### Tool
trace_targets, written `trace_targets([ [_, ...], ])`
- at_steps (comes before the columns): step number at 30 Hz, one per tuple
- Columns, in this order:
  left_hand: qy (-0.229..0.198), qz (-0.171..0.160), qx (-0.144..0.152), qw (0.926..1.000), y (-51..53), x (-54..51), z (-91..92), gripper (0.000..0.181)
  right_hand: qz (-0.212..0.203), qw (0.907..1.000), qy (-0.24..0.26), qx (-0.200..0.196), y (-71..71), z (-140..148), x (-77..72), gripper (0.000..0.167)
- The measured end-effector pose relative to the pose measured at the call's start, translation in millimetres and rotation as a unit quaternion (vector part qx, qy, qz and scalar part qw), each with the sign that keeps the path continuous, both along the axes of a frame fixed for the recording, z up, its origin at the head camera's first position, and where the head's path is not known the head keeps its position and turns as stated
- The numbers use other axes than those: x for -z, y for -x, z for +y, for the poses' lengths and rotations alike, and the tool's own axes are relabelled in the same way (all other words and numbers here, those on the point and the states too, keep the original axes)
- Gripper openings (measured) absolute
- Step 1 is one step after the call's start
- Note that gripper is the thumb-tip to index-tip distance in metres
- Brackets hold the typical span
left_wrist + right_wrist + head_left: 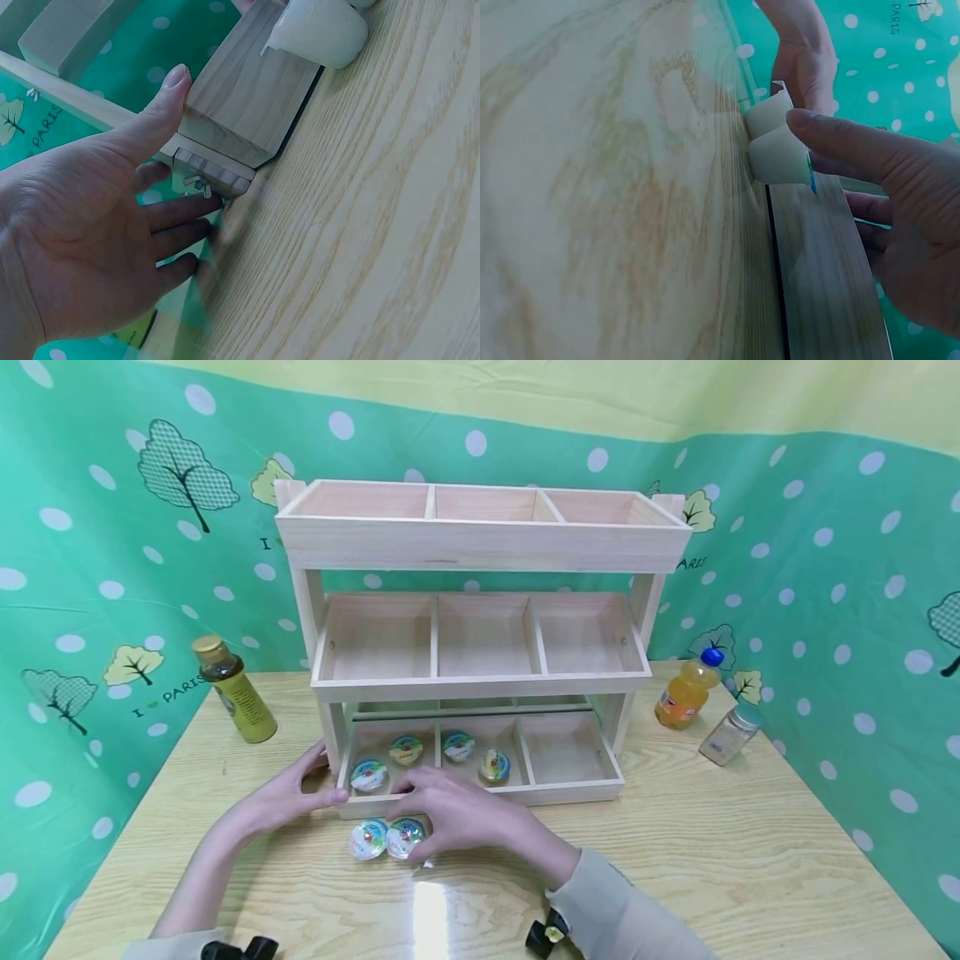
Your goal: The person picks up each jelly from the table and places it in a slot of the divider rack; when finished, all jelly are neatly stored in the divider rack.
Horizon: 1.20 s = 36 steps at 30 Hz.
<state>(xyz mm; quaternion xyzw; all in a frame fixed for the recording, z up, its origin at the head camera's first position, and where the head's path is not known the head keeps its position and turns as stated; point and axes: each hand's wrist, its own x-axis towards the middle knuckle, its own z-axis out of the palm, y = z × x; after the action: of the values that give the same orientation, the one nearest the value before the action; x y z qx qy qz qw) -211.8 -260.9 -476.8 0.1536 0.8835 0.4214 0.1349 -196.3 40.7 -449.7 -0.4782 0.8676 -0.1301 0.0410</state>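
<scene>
Two small lidded cups stand upright side by side on the table (315, 893), just before a wooden rack (480, 545): the left cup (368, 839) and the right cup (405, 838). Each looks light, with smooth, perhaps slippery sides that would likely dent and a thin lid that could tear; the sides below the rim seem the best hold. The right hand (467, 810) arches over the right cup, thumb and fingers apart; whether it touches is unclear. The left hand (288, 793) is spread, thumb against the rack's lower left corner. Behind, the bottom tray's front wall (577, 792) is a low barrier; inside, four more cups (406, 749) sit in the left and middle compartments. Farther off are a green bottle (250, 706) at left, and a jar (729, 735) and orange bottle (686, 693) at right.
</scene>
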Motion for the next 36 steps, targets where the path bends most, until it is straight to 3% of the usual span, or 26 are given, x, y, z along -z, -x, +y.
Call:
trace_targets([
  [20,0.006,0.001,-0.002,1.0000,-0.1,-0.7,0.0,0.104,0.009,0.9999,-0.008,0.003,-0.9,-0.6,1.9,0.059],
  [36,0.010,-0.004,-0.005,0.9999,-0.1,-1.1,0.8,0.105,-0.080,0.9960,0.034,0.023,-1.1,16.1,-13.2,0.054],
])
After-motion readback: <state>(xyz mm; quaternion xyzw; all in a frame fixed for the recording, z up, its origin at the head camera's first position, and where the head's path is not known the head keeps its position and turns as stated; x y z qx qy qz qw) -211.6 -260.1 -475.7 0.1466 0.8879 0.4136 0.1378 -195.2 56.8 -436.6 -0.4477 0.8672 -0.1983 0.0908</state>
